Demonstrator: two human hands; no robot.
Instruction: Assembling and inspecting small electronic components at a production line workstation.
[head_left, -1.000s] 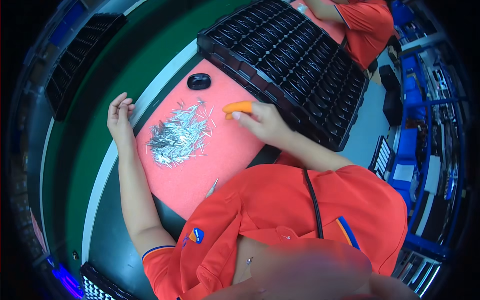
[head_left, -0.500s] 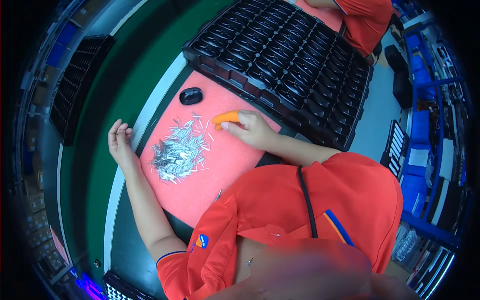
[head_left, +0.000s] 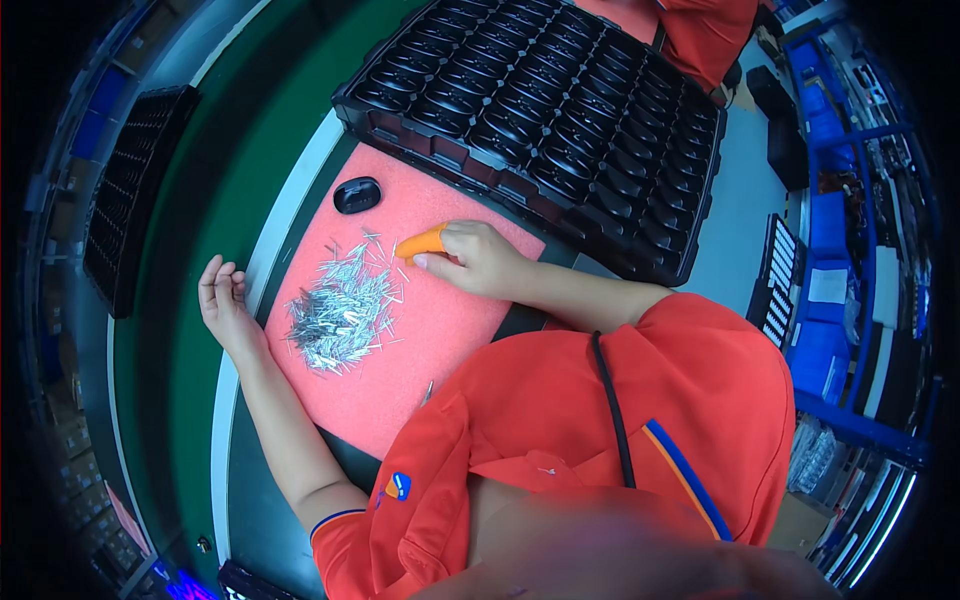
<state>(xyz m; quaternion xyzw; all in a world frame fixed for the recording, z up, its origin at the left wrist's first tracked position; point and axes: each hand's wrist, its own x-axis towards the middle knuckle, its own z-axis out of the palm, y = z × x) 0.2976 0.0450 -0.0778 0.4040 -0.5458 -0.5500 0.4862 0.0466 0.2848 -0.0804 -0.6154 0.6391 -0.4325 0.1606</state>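
Head: hands [head_left: 227,305] [head_left: 478,259] well apart

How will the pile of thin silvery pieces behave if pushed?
The pile of pieces would likely spread rather than slide as one, since they lie loose and crisscrossed. Individually they look straight and thin, so probably stiff and light. The matte pink mat beneath may slow any rolling.

We see thin, straight, silvery pins [head_left: 343,318], many, heaped in one loose pile on left part of pink mat [head_left: 450,335]. We find them lying crisscross, pointing every way, packed densest mid-heap, darker along left side. Pile thins outward; we spot loose strays at far and right edges, some lying apart.
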